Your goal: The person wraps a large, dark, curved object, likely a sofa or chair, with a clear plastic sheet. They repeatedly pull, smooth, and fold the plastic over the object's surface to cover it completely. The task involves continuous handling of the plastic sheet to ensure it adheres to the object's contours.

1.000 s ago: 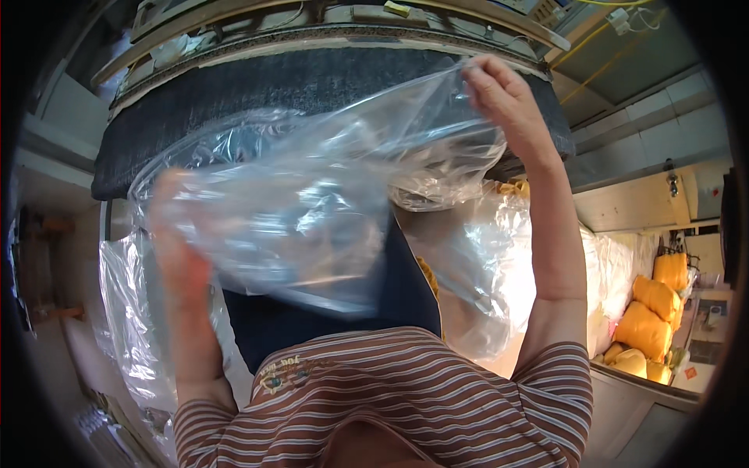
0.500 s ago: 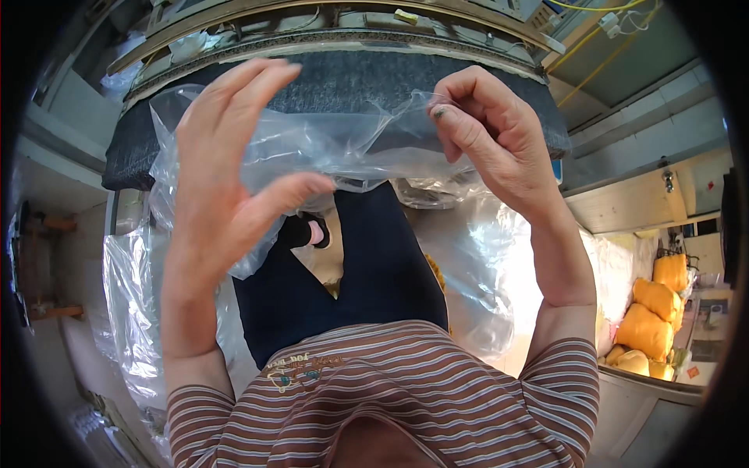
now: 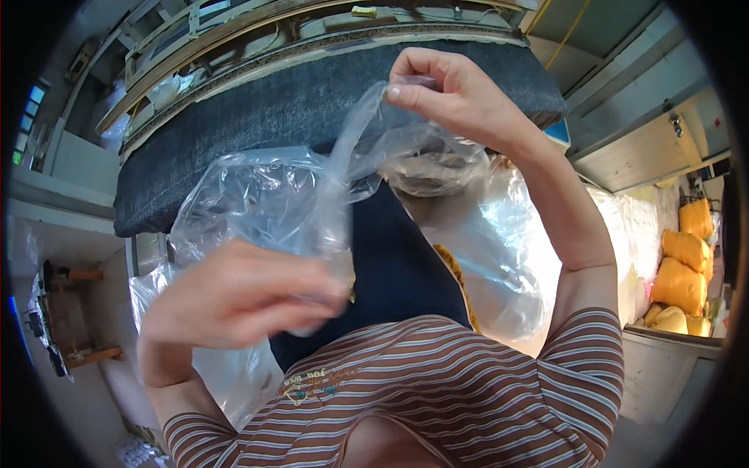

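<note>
A thin, clear plastic sheet [image 3: 335, 175] stretches between my hands as a gathered, twisted strip. At the far end of that strip, my right hand [image 3: 460, 93] pinches it between thumb and fingers, raised over the dark padded surface. Low in front of my striped shirt, my left hand [image 3: 250, 292] is closed on the near end; motion blurs its fingers. More loose, crinkled film spreads left of the strip and hangs over the near edge of the padded surface, above my dark trousers [image 3: 398, 257].
The dark cloth-covered bench [image 3: 257, 117] runs across in front of me, with a wooden rail [image 3: 257, 39] behind it. Shiny clear plastic [image 3: 491, 257] lies below on the right. Several yellow-orange bundles [image 3: 683, 277] are stacked at far right.
My left hand, open and spread before, has come down toward my body and closed on the plastic. My right hand has moved up and left, pulling the film into a slanting strip.
</note>
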